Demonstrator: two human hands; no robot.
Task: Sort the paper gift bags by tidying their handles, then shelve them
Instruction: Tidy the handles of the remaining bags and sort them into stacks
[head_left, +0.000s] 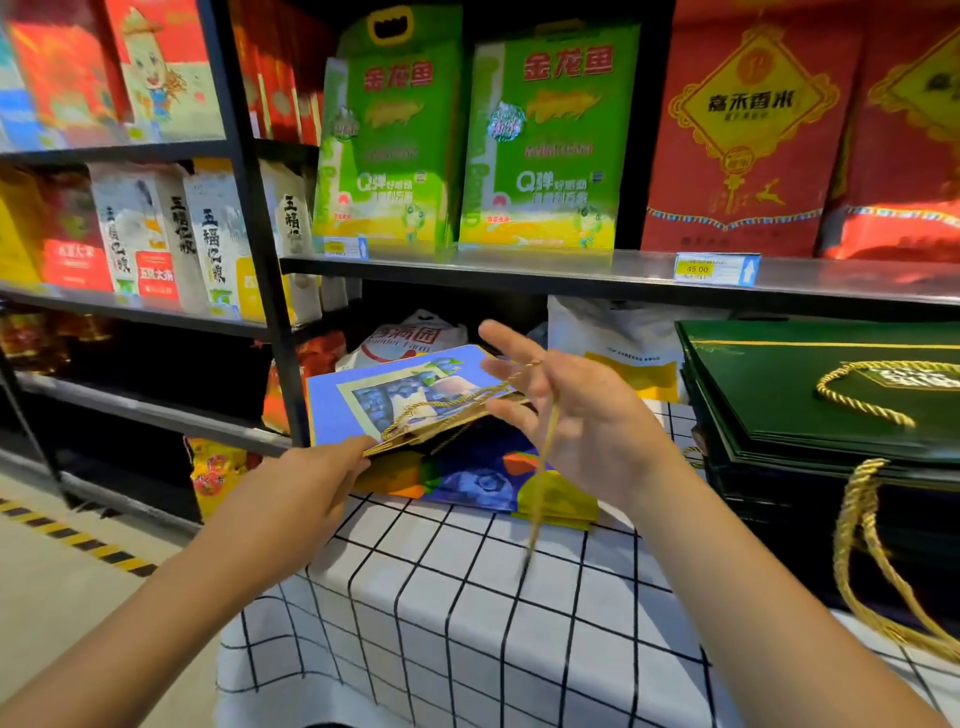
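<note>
Flat, blue gift bag (374, 395), gold cord handle (540, 467) dangling.

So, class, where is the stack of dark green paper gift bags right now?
The stack of dark green paper gift bags lies at the right of the head view, on the checked tablecloth, beside the right hand.

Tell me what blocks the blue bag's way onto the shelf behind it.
A white sack and a white-and-yellow bag already fill the shelf space straight behind the blue bag. The left hand holds the bag's edge, while the right hand has its gold cord draped over open fingers.
</note>
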